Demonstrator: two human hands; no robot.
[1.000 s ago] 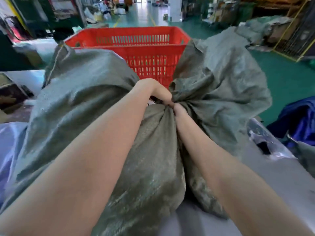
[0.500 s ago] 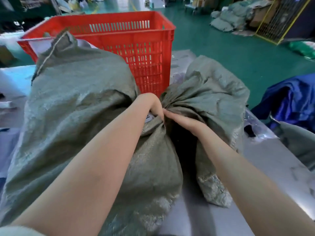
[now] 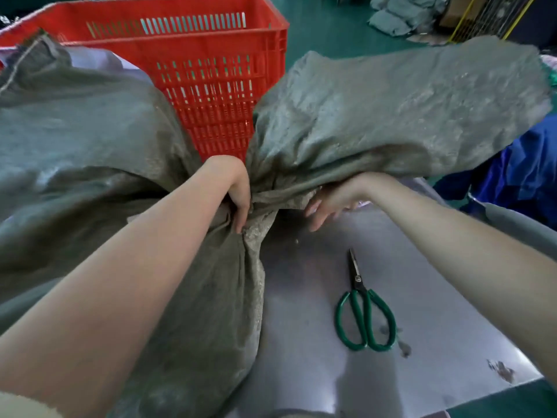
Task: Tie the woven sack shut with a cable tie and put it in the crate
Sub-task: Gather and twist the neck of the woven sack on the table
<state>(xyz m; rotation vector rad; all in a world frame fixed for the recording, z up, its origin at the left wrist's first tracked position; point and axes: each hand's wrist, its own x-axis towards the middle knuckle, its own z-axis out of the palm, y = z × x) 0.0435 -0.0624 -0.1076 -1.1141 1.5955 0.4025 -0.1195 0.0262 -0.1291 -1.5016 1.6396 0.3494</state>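
Note:
A grey-green woven sack point(image 3: 90, 140) lies across the metal table, its full body spreading left and toward me. My left hand point(image 3: 239, 194) is clenched around the gathered neck of the sack. The loose mouth flap point(image 3: 391, 110) is lifted and spread to the right. Under that flap is my right hand point(image 3: 328, 203), fingers apart and pointing down-left, holding nothing. Behind the sack stands the red slatted crate point(image 3: 211, 70). No cable tie is visible.
Green-handled scissors point(image 3: 363, 309) lie shut on the steel table point(image 3: 422, 327), right of the sack. Blue fabric point(image 3: 527, 176) hangs past the table's right edge. More grey sacks point(image 3: 398, 13) lie on the green floor far back.
The mouth flap has risen and spread to the right, uncovering the scissors. My right hand let go of the neck and moved under the flap. The left hand kept its grip.

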